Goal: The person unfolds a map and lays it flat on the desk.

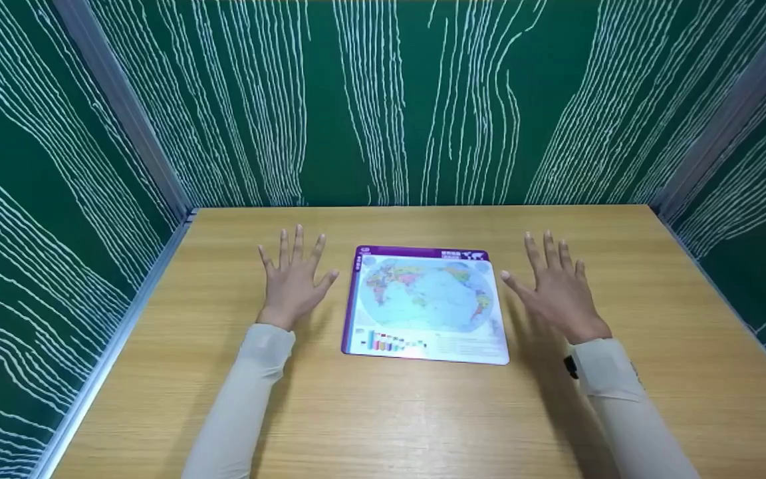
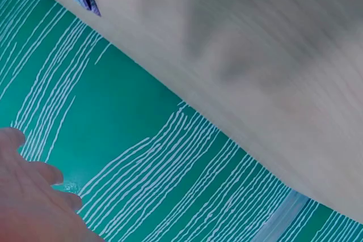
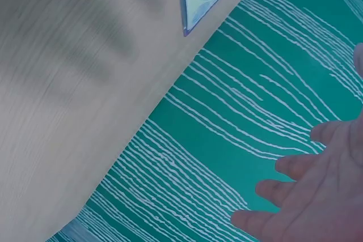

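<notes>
A flat world map sheet [image 1: 426,306] with a purple top border and rounded corners lies on the wooden table, between the two hands. To its left, the left hand [image 1: 293,283] hovers palm down with fingers spread, holding nothing. On the other side, the right hand [image 1: 559,289] is spread the same way, its thumb close to the map's right edge but apart from it. Both wrist views show the palm side of a hand, the left hand [image 2: 39,202] and the right hand [image 3: 323,185], above the table. A corner of the map appears at the top of each wrist view.
The wooden table [image 1: 383,419] is enclosed at the back and both sides by green panels [image 1: 330,133] with wavy white lines. Grey posts [image 1: 124,86] stand at the back corners. A small black object [image 1: 570,367] shows at the right sleeve cuff.
</notes>
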The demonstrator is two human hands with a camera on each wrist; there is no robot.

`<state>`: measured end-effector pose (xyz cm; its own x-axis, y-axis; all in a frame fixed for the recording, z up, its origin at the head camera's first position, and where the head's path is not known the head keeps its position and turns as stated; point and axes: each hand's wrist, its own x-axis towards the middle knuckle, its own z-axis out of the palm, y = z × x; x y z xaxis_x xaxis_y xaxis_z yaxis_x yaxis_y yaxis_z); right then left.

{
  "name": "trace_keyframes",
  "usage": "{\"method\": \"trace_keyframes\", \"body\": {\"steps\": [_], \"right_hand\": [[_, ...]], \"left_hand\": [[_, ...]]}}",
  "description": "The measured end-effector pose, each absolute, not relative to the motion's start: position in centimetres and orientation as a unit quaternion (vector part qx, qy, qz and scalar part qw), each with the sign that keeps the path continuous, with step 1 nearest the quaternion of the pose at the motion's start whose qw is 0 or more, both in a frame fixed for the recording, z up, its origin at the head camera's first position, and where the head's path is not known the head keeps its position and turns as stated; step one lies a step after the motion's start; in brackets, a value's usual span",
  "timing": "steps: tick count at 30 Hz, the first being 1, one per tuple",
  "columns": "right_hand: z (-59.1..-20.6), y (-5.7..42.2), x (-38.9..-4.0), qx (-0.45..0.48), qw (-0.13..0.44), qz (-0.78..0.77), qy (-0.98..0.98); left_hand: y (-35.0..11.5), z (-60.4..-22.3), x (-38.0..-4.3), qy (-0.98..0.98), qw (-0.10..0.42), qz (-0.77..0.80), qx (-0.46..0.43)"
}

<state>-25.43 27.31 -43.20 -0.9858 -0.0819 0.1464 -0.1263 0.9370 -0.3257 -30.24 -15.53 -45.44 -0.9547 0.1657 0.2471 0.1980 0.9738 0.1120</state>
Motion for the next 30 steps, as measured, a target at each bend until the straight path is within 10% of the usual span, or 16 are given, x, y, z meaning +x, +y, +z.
{"method": "trace_keyframes", "body": {"steps": [30], "right_hand": [[-47.2, 23.0, -22.2, 0.127, -0.083, 0.173, -0.973]], "left_hand": [[-14.0, -48.6, -31.3, -0.971, -0.028, -0.046, -0.234]]}}
